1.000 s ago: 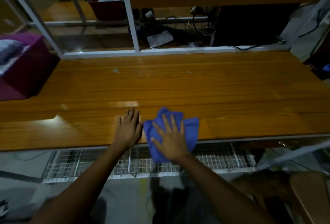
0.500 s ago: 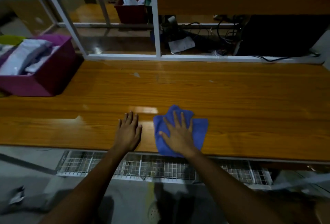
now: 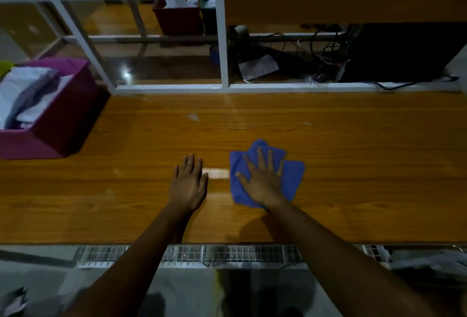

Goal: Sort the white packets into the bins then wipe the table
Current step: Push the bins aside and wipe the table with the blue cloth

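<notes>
The right hand (image 3: 262, 182) is lying palm-down with its fingers (image 3: 260, 162) spread wide and flat, pressing on a crumpled blue cloth (image 3: 294, 177) rather than gripping it; the cloth is showing past the fingertips, on the thumb side and out to the right of the hand. The left hand (image 3: 188, 185) is resting open just to the left of the cloth, fingers straight and close together, palm flat on the glossy orange-brown wooden table (image 3: 353, 165), holding nothing and not touching the cloth. A bright strip of reflected light is lying on the table between the two hands. Far to the left of the cloth, at the table's left end, a magenta plastic bin (image 3: 63, 124) is sitting with white packets (image 3: 27, 94) heaped inside it. Beyond the cloth, along the far edge of the table, a white metal frame (image 3: 222, 38) is standing, and behind it a dark red bin (image 3: 177, 21) with pale contents and a tangle of black cables (image 3: 321, 48) are showing. The stretch of table around the cloth is lying bare apart from a few pale flecks.
</notes>
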